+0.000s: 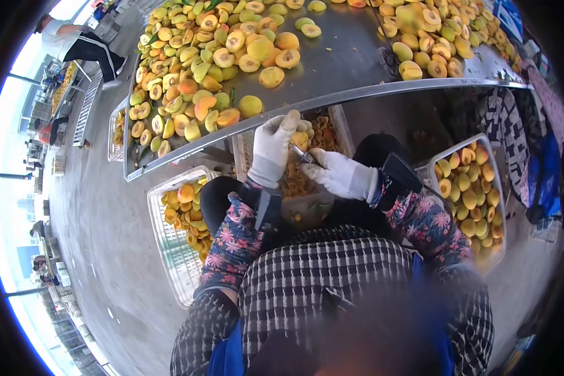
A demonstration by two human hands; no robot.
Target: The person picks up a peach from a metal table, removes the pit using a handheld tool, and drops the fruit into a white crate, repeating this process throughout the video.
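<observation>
My left hand (274, 149), in a white glove, is closed around a yellow peach half (299, 140) just off the metal table's front edge. My right hand (339, 172), gloved too, grips a small metal pitting tool (302, 154), whose tip touches or nearly touches the fruit. Below both hands sits a crate (337, 120) with pits and scraps (292, 182) in it. Many halved peaches (222, 57) are heaped on the metal table (338, 62) in front of me.
A white crate of peach pieces (163, 235) stands on the floor at the left; another crate of halves (470, 194) is at the right. Someone in patterned clothing (507, 138) is at the right edge. Another person (84, 42) is at the far upper left.
</observation>
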